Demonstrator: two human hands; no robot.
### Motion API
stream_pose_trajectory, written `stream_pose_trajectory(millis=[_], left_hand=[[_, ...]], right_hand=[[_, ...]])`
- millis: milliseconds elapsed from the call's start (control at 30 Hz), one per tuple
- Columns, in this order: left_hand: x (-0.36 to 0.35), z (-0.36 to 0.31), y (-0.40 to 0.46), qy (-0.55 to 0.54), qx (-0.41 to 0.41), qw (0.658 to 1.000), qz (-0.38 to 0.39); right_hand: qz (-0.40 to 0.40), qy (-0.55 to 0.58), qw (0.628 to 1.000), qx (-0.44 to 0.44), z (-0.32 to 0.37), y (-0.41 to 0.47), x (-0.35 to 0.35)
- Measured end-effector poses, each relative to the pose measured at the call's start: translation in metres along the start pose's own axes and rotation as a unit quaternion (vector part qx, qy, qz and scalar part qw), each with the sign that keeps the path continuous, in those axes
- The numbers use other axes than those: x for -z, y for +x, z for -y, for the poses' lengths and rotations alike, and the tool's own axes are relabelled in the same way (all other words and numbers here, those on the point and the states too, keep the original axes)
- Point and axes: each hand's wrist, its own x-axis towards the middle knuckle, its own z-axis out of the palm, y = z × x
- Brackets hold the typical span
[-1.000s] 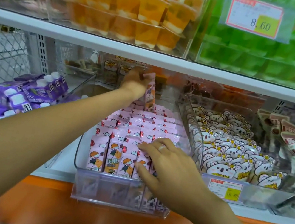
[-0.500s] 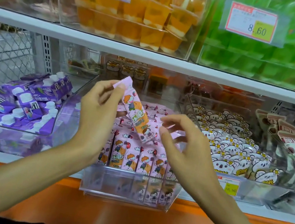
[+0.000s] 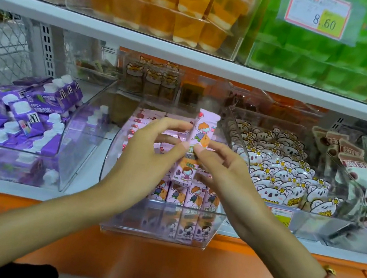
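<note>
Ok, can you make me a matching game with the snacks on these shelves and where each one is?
Things
1. long pink cartoon snack packet
2. purple pouches with white caps
3. orange jelly cups
4. white koala-shaped packets

Places
A. in the right clear bin
B. pinched between the left hand and the right hand
C. above the white top shelf
D. in the left clear bin

Pairs: 1-B, 2-D, 3-C, 4-A
</note>
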Motion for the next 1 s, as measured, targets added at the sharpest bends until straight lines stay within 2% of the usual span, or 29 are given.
stream_pose_trajectory(millis=[100,167,267,333,400,500,567,667,833,1000], left_hand=[[-0.002,0.002,-0.002,0.004,-0.022,1.000,0.020],[-0.003,0.003,-0.003,0.046,-0.049,0.997,0.036],[-0.002,0.003,-0.001,0.120,-0.089,0.989,0.018],[0.001,0.002,0.002,0.125,-0.096,0.988,-0.005],[0.003,0.002,0.006,0.101,-0.082,0.991,-0.016],[0.003,0.002,0.009,0.021,-0.038,0.999,0.023],[0.002,0.004,0.008,-0.006,-0.018,0.998,0.059],[0.000,0.009,0.006,0.043,-0.040,0.995,0.079],[0.000,0.011,0.004,0.119,-0.078,0.989,0.044],[0.003,0.003,0.006,0.038,-0.022,0.998,0.035]], right_hand=[[-0.027,0.009,0.999,0.023,0.000,0.001,-0.001],[-0.027,0.024,0.999,0.037,0.001,0.001,-0.001],[-0.005,0.060,0.997,0.048,0.003,0.000,-0.004],[-0.009,0.061,0.997,0.055,0.004,-0.001,-0.005],[-0.034,0.045,0.996,0.064,0.005,0.000,-0.003],[-0.064,0.024,0.995,0.072,0.006,0.004,0.005],[-0.025,0.026,0.997,0.070,0.007,0.005,0.009],[0.016,0.024,0.996,0.081,0.006,0.003,0.007],[-0.071,-0.023,0.987,0.144,0.003,0.001,0.004],[-0.055,-0.049,0.984,0.163,0.005,0.000,0.006]])
